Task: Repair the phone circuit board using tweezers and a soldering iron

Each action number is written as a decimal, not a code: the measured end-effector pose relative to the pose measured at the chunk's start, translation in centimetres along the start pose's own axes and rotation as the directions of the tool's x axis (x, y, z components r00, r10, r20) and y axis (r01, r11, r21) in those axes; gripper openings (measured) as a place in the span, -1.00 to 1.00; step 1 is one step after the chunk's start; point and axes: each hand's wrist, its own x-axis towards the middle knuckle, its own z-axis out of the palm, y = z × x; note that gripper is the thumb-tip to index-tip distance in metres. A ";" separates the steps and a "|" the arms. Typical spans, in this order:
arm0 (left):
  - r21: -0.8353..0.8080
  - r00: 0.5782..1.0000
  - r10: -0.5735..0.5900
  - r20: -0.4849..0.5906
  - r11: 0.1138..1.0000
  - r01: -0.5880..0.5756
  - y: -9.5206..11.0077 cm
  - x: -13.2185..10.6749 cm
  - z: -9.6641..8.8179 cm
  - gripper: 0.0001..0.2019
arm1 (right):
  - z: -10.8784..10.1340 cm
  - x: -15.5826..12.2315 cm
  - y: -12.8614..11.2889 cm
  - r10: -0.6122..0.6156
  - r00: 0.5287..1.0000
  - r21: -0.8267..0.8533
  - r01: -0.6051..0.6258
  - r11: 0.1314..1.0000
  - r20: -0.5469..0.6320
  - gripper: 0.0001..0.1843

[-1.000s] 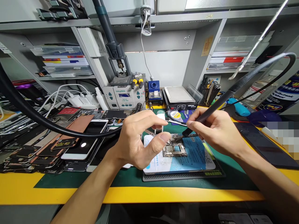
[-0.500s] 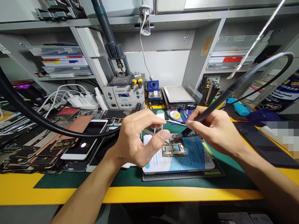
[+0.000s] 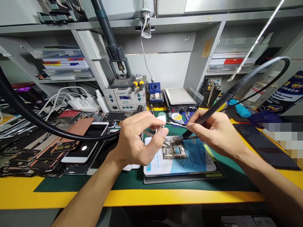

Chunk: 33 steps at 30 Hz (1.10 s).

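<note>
My right hand [image 3: 211, 130] grips the black handle of a soldering iron [image 3: 205, 116] like a pen. Its tip reaches down to the upper part of a phone circuit board [image 3: 175, 153]. My left hand [image 3: 138, 137] is bent in a pinch just left of the board. Slim metal tweezers [image 3: 148, 133] show partly behind its fingers, with a fine point emerging near the board's upper left; the thumb and fingers hide most of them. The board lies flat on a blue and white box [image 3: 196, 160], which rests on a grey perforated plate [image 3: 184, 180].
Stacked phone parts [image 3: 47, 151] and a white phone [image 3: 93, 138] lie left. A thick black cable [image 3: 59, 130] arcs in front of them. Behind stand a soldering station [image 3: 124, 97] and a flat heating plate [image 3: 180, 96]. A dark phone [image 3: 262, 145] lies right.
My left thumb and fingers have drawn closer together. The soldering iron's tip stays at the board's upper part. The whole view has shifted slightly.
</note>
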 end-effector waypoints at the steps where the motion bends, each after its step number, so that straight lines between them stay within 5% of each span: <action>1: -0.001 1.000 -0.002 -0.007 1.000 0.002 0.0 0.0 0.0 -0.85 | 0.0 0.0 0.0 0.003 1.000 0.003 -0.003 1.000 0.003 -0.82; 33: -0.010 0.995 -0.006 -0.102 1.000 0.005 -0.1 -0.3 -0.1 -0.87 | 0.1 0.1 0.0 -0.013 1.000 0.016 0.013 1.000 -0.014 -0.83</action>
